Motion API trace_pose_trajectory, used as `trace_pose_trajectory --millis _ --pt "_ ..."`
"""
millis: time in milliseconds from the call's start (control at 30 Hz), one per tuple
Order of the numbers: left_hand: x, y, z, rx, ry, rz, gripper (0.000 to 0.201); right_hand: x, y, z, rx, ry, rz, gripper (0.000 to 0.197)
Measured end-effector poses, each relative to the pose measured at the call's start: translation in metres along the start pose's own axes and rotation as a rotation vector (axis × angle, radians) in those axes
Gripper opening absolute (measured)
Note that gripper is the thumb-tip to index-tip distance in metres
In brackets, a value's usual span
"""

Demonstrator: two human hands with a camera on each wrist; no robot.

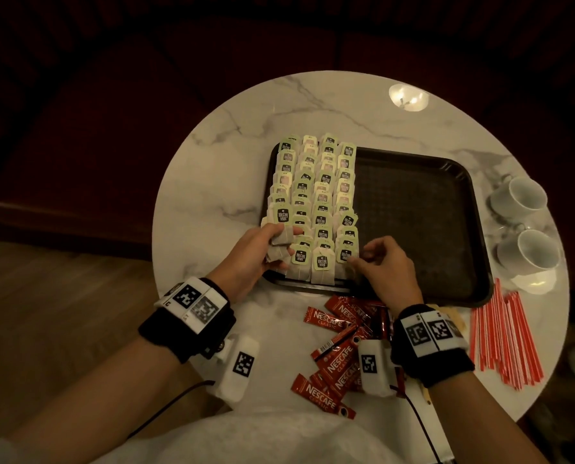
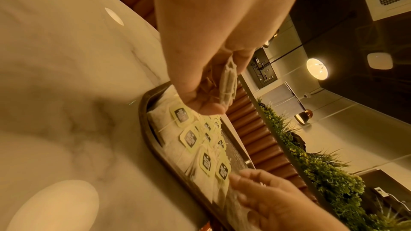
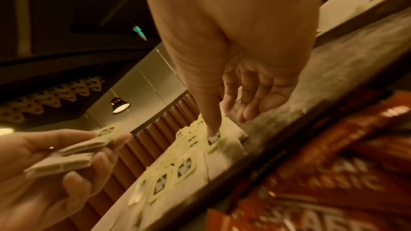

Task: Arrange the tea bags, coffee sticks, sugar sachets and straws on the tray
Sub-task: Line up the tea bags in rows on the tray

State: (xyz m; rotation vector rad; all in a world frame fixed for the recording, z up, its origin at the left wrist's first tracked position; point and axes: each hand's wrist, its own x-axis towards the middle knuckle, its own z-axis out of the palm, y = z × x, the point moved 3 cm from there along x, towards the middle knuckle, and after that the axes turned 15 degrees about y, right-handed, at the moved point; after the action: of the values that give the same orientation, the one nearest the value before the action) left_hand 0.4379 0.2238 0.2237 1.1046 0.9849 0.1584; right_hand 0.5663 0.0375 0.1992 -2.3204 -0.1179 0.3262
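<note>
Four rows of tea bags (image 1: 316,202) fill tray (image 1: 420,209) left half, leaving right half for the rest. Left hand (image 1: 256,252) grips spare bags (image 1: 279,249) as feed stock; right hand (image 1: 385,266), forefinger out, presses near-right bag flat. Coffee sticks (image 1: 336,349) near, straws (image 1: 503,336) right, off tray. Round marble table (image 1: 219,182); dim room.

Café or lounge, round marble table (image 1: 232,135), padded bench seating (image 2: 255,129), plant hedge (image 2: 322,164)

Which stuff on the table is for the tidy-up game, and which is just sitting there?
For the job:
tea bags
tray
coffee sticks
straws
small stack of tea bags in the left hand

Just lying about:
two white cups
</note>
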Motion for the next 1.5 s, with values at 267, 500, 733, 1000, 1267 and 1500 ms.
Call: trace_pose_trajectory --millis 267,500,733,1000,1267,1500 --pt "-0.001 0.005 0.003 0.114 0.006 0.147 0.016 -0.025 -0.056 0.006 0.205 -0.268 -0.244 0.019" --pt "-0.007 0.015 0.005 0.155 -0.01 0.28 0.015 -0.032 -0.066 0.016 0.328 -0.381 -0.267 0.011" --pt "-0.01 0.019 0.006 0.181 -0.049 0.349 0.019 -0.033 -0.069 0.009 0.434 -0.34 -0.222 0.016" --pt "-0.009 0.024 0.006 0.071 0.017 0.36 0.022 -0.032 -0.067 0.003 0.434 -0.318 -0.212 0.014" --pt "-0.001 0.023 0.008 -0.051 0.037 0.258 0.017 -0.031 -0.065 0.002 0.556 -0.28 -0.125 0.017" --pt "-0.003 0.026 0.008 -0.055 0.026 0.238 0.026 -0.029 -0.062 0.001 0.518 -0.275 -0.154 0.017"
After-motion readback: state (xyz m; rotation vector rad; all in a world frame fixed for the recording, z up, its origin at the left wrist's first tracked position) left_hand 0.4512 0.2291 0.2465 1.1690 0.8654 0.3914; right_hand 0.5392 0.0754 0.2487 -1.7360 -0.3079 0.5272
